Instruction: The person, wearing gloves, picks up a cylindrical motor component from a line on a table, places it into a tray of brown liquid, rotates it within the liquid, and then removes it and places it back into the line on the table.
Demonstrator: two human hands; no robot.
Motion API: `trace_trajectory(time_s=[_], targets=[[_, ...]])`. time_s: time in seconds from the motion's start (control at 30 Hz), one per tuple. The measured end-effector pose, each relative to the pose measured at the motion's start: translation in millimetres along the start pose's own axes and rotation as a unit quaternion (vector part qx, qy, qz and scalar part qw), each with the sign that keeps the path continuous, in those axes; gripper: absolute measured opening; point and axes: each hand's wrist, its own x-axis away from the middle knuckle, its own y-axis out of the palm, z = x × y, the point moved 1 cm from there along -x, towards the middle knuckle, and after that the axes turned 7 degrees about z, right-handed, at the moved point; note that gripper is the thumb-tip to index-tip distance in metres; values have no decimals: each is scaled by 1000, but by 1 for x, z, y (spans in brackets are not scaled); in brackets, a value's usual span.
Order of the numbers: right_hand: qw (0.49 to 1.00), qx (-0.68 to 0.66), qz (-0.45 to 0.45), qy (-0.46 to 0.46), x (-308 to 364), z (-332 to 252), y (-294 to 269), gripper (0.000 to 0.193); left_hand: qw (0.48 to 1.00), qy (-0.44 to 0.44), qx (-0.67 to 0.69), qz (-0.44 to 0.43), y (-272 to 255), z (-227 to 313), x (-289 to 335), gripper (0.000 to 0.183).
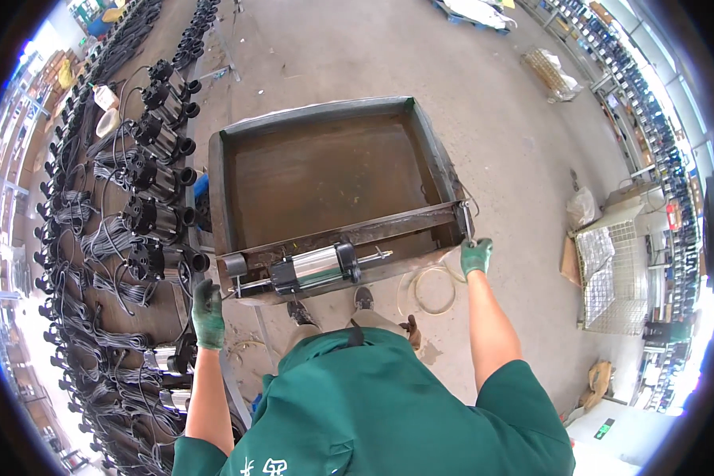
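A silver cylindrical motor with black end caps (pixel 317 267) lies level along the near side of a large metal tank (pixel 238 131) of murky brown liquid. A thin metal shaft (pixel 375 256) sticks out from its right end, and rods reach to the left. My right hand (pixel 476 255), in a green glove, is closed around a metal lever (pixel 466 222) at the tank's near right corner. At the near left corner, my gloved left hand (pixel 208 313) is beside the end of the motor's fixture (pixel 236 268), fingers curled; what they hold is hidden.
Black pumps (pixel 155 174) with coiled grey cables (pixel 107 238) crowd a long bench on my left. A looped pale hose (pixel 436 308) lies on the floor beyond my feet. Wire cages (pixel 611 278) and loaded shelves stand to the right.
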Motion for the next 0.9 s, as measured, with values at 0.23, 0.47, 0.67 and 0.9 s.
trace_trajectory(time_s=[0.23,0.47,0.67,0.9], targets=[[563,-525,-518,372,-2,-72,-29,14,999,5,5,-43,47,105,27,32],[668,-467,-569,-107,183,-230,-93,18,981,83,10,-173,129,214,43,59],[709,-339,-492,-374,233,-298,-89,38,991,-33,122,-44,140,197,41,25],[737,-297,-236,-560,180,-336,-104,27,867,-284,326,248,48,74,5,34]])
